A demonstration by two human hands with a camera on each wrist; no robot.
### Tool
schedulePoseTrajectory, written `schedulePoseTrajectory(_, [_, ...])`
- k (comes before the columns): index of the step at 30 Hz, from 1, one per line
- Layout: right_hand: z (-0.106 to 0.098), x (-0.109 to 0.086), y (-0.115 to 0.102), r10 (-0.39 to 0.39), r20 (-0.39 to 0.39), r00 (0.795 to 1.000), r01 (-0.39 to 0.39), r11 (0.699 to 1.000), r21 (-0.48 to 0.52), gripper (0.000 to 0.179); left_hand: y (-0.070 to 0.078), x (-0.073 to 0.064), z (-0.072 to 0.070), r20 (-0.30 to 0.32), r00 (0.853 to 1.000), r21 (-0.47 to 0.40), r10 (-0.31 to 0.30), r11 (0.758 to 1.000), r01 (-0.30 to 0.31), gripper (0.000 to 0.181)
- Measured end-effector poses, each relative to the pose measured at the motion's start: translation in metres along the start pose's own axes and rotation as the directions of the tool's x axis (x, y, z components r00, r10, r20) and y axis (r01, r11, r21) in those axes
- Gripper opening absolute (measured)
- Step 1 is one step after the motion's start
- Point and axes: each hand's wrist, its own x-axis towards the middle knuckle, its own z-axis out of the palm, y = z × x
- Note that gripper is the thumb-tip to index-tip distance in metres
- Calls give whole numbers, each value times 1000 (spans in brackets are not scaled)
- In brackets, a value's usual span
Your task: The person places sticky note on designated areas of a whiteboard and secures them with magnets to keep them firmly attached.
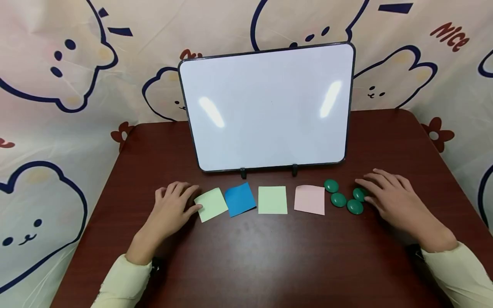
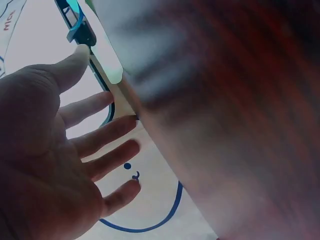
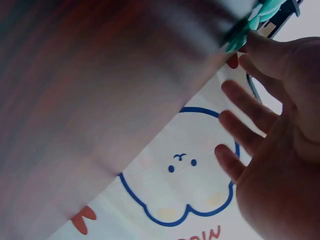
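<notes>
My left hand (image 1: 172, 210) is at the left end of a row of paper notes, fingers spread and relaxed. Its thumb tip overlaps the edge of a pale green sticky note (image 1: 212, 204). Beside that lie a blue sticky note (image 1: 240, 199), a second pale green note (image 1: 272, 199) and a pink note (image 1: 310, 199). Several glossy green domed discs (image 1: 338, 199) are grouped to the right of the pink note. Over their right side is my right hand (image 1: 396, 200), its fingers loosely bent, thumb and index finger around the rightmost disc (image 1: 359, 194), partly hidden. Both palms show empty in the wrist views.
A blank whiteboard (image 1: 269, 124) with a black frame stands upright behind the notes on small black feet (image 1: 294, 170). The dark wooden table (image 1: 262, 261) ends against a curtain (image 1: 42, 137) printed with cartoon bears at the back and sides.
</notes>
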Motion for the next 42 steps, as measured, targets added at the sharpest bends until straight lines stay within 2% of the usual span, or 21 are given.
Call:
schedulePoseTrajectory(5, [-1, 0, 5, -50, 5, 999, 50, 998, 49, 52, 0, 1, -1, 45, 999, -28, -15, 999, 16, 48])
schedulePoseTrajectory(22, [3, 1, 12, -133, -5, 991, 133, 987, 87, 57, 2, 12, 3, -34, 999, -67, 28, 997, -30, 28])
schedulePoseTrajectory(29, [3, 3, 11, -136, -12, 991, 137, 985, 103, 53, 1, 17, 2, -48, 998, -82, 35, 996, -39, 15])
schedulePoseTrajectory(38, [3, 8, 9, -146, -57, 988, 152, 982, 114, 55, 0, 20, 4, -50, 997, -64, 55, 996, -58, 11])
schedulePoseTrajectory(42, [4, 11, 6, -129, -55, 990, 134, 984, 116, 54, 0, 19, 4, -66, 997, -78, 39, 996, -44, 11])
